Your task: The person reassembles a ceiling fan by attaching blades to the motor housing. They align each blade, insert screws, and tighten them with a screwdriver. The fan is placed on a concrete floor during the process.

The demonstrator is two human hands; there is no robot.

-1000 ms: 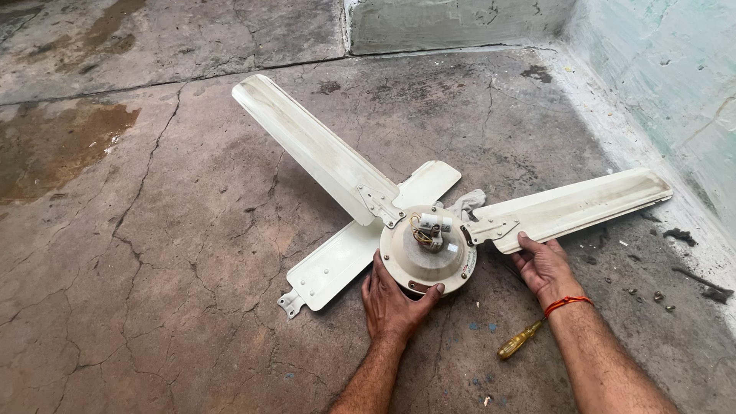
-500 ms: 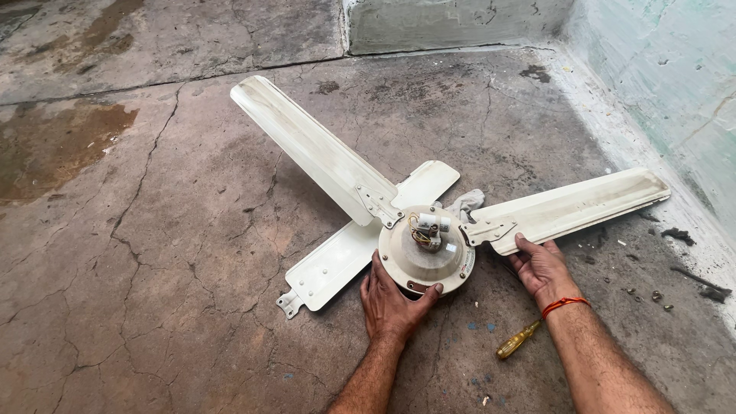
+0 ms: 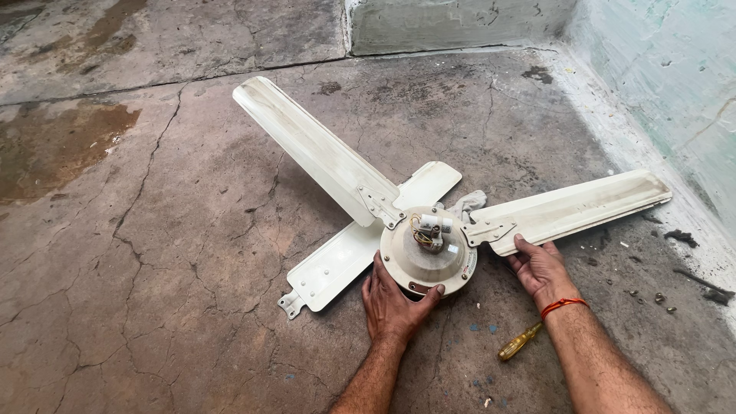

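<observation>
Centrally, the fan (image 3: 429, 249) lies on the cracked concrete floor (image 3: 153, 253), motor housing facing up, with a small cluster of wires and a connector (image 3: 429, 230) exposed at its hub. Left hand (image 3: 395, 299) cups the near edge of the round motor housing (image 3: 428, 261) — fingers spread along the rim, thumb curled around the lower right of it, gripping the housing. Right hand (image 3: 539, 264) rests on the root of the right blade (image 3: 571, 211), just beside its metal bracket (image 3: 484, 230); the fingers lie flat and loose on the blade, not clenched. A red thread (image 3: 563, 305) circles the right wrist. Two blades are bolted on: the right one, and a long blade (image 3: 314, 149) running up and left. A third blade (image 3: 349, 257) lies loose beneath the housing, one end showing at lower left, the other at upper right — whether it is attached cannot be told. A pale rag (image 3: 469, 202) sits behind the housing. A yellow-handled screwdriver (image 3: 520, 342) lies on the floor near the right forearm, apart from both hands. Small screws (image 3: 652, 297) are scattered further right, near the wall (image 3: 667, 84).
</observation>
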